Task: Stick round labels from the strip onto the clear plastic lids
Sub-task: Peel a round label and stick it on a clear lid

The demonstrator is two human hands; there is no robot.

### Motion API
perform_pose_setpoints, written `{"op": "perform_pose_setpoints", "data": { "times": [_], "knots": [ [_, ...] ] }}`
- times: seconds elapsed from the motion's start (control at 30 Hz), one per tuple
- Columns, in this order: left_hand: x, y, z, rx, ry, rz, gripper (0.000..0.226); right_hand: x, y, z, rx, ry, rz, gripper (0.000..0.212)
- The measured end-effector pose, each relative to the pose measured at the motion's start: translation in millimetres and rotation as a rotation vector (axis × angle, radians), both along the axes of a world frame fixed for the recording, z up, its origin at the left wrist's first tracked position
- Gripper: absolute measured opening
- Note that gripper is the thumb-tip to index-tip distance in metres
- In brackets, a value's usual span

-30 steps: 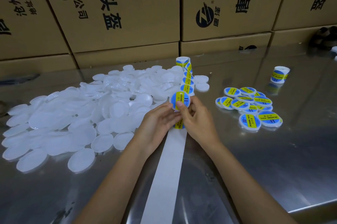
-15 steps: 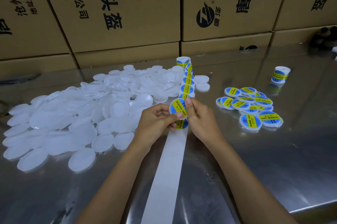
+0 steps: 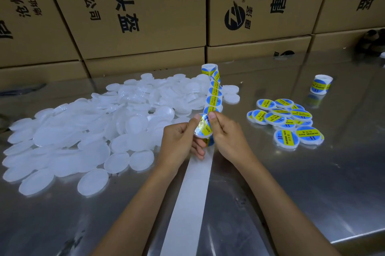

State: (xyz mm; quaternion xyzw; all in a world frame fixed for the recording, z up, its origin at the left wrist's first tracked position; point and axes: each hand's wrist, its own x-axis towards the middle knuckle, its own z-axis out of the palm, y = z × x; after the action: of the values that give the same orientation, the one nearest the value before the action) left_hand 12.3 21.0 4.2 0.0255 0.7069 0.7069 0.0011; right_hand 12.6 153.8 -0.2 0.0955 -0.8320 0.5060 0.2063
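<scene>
1. Lid (image 3: 203, 128) with a blue-and-yellow round label on it, held tilted above the tabletop (image 3: 312, 182), over the strip. "PASTE" readable on the yellow band.
2. Left hand (image 3: 179, 143) grips the lid from the left, thumb up on its upper edge, fingers curled behind and under.
3. Right hand (image 3: 227, 139) pinches the lid's right edge, thumb tip pressed on the label face near the top. Both hands close together, clamped on the same lid.
4. Label strip (image 3: 214, 95) runs from a small roll (image 3: 209, 69) at the far edge toward the hands, blue-yellow labels in a row on it. One label shows just below the held lid, partly hidden by fingers.
5. Bare white backing (image 3: 187, 203) carries on from under the hands to the near edge of the view.
6. Unlabelled lids (image 3: 83, 130) in a wide loose heap to the left, many overlapping; two lie just right of the strip.
7. Labelled lids (image 3: 285, 124) in a small overlapping pile to the right, well apart from the hands.
8. Second label roll (image 3: 320, 84) stands upright beyond that pile.
9. Cardboard boxes (image 3: 135, 16) with printed characters stacked along the back.
</scene>
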Motion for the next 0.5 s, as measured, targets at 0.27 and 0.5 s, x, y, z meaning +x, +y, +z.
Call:
{"op": "perform_pose_setpoints", "data": {
  "times": [0.27,0.5],
  "knots": [
    [-2.1,-10.6,5.8,-0.103,-0.043,-0.163,0.060,1.7,-4.6,-1.2,-0.119,-0.038,0.057,0.036],
    [-1.8,-16.9,5.1,-0.058,-0.002,-0.319,0.038,0.3,-3.1,0.5,-0.317,-0.078,0.101,0.031]
  ]
}}
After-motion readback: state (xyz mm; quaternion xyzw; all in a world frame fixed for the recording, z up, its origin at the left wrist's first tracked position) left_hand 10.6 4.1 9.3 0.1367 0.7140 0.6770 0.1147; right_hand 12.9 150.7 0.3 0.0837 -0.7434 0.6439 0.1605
